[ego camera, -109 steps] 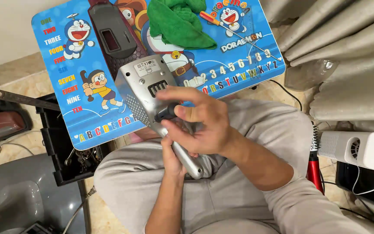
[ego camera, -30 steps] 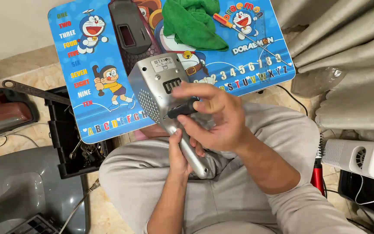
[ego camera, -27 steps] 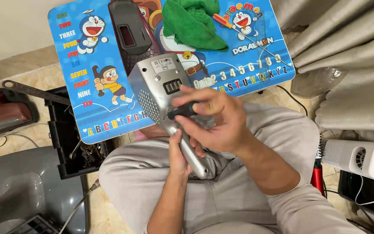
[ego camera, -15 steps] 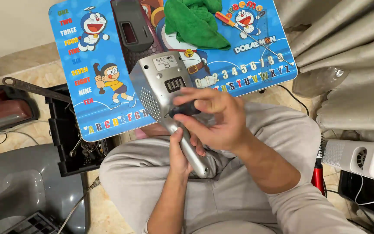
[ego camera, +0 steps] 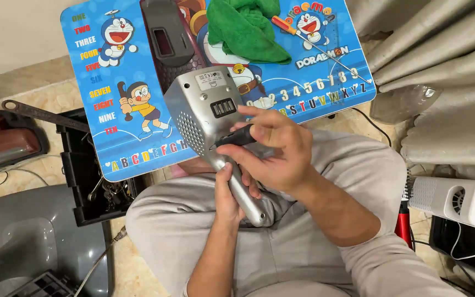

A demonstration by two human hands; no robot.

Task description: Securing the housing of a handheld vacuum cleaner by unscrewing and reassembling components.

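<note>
Gripping a silver hair dryer (ego camera: 210, 118) — grey, perforated side, black slotted switch.

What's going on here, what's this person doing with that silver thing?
A seated person holds a silver appliance over their lap. The left hand grips its handle from below, while the right hand presses a black-handled tool against its body. Behind it, a blue cartoon table carries a green cloth and a screwdriver.

Silver appliance (ego camera: 207, 113), green cloth (ego camera: 243, 30), blue cartoon-printed table (ego camera: 94, 132) with multicoloured letters, beige trousers (ego camera: 166, 225).
</note>
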